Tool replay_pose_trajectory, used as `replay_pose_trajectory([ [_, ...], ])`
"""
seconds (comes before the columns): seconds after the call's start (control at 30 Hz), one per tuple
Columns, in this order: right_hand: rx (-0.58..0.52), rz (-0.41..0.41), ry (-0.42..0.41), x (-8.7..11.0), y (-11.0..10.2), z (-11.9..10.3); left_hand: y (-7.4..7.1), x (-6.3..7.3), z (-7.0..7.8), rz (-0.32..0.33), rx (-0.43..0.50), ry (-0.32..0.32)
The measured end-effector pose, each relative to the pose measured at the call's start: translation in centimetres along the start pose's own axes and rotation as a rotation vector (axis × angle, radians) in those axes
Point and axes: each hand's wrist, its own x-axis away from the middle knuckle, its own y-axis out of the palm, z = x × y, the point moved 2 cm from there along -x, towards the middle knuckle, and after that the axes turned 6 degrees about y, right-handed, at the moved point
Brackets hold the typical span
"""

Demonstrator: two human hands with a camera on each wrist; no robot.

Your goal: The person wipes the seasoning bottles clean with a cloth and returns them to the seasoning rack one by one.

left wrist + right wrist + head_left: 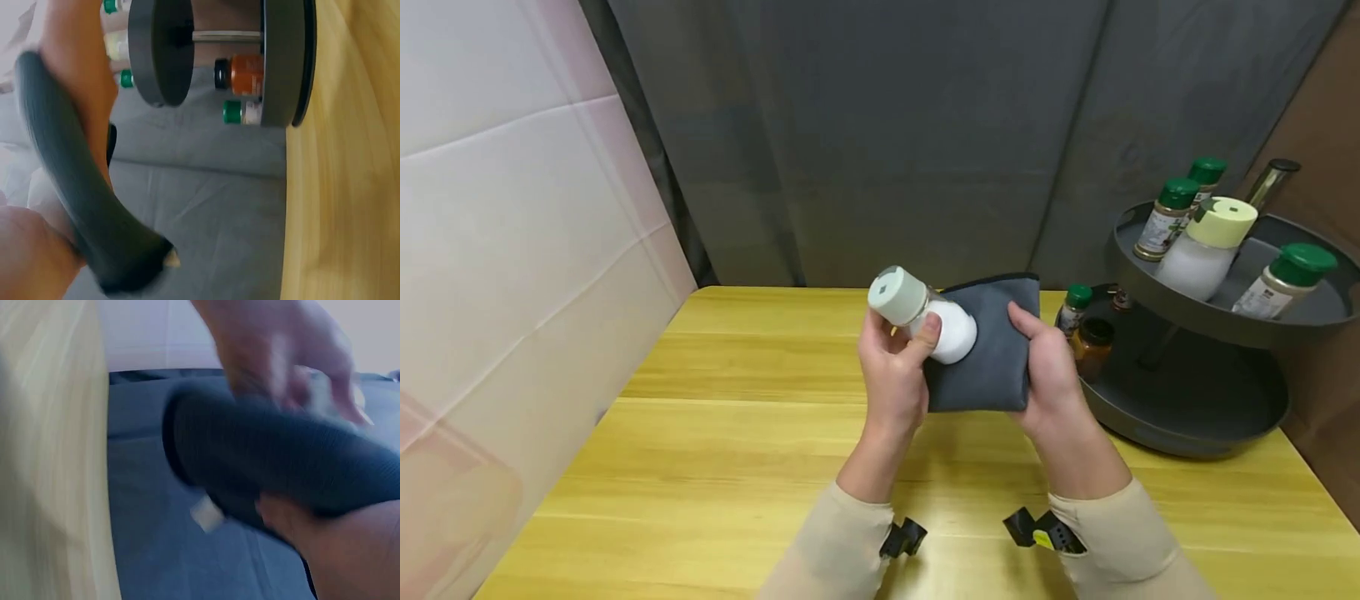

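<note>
Above the table, my left hand (pixel 891 375) grips a clear shaker bottle (pixel 953 332) of white contents, its pale green cap tilted up to the left. My right hand (pixel 1051 367) holds a folded dark grey cloth (pixel 985 375) by its right side, thumb on top and fingers underneath. The bottle's base overlaps the cloth in the head view. In the left wrist view the cloth (pixel 81 181) bends across and hides much of the hands. The right wrist view shows the cloth (pixel 281 456) blurred, with a small pale tag (pixel 207 514) at its edge.
A two-tier dark round rack (pixel 1187 433) stands at the right. Its upper tier bears green-capped spice jars (pixel 1285 279) and a yellow-capped shaker (pixel 1206 250); the lower holds a dark-lidded jar (pixel 1092 346) and a green-capped jar (pixel 1073 307). A grey curtain (pixel 865 142) hangs behind the wooden table (pixel 722 467).
</note>
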Motion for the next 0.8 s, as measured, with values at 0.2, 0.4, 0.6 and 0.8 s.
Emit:
replay_pose_trajectory([
  [0.2, 0.081, -0.007, 0.046, -0.6, 0.7, 1.6, 0.6, -0.1, -0.4, 0.011, 0.022, 0.002],
  [0.4, 0.171, 0.004, 0.032, 1.6, -0.1, -0.5, 0.4, -0.5, -0.1, 0.014, 0.009, 0.020],
  [0.6, 0.076, 0.043, -0.082, 0.3, 1.0, -0.1, 0.5, -0.4, -0.2, 0.026, 0.036, 0.000],
  [0.8, 0.176, 0.018, 0.044, 1.1, 0.7, 0.8, -0.6, -0.7, -0.6, 0.041, 0.001, -0.009],
])
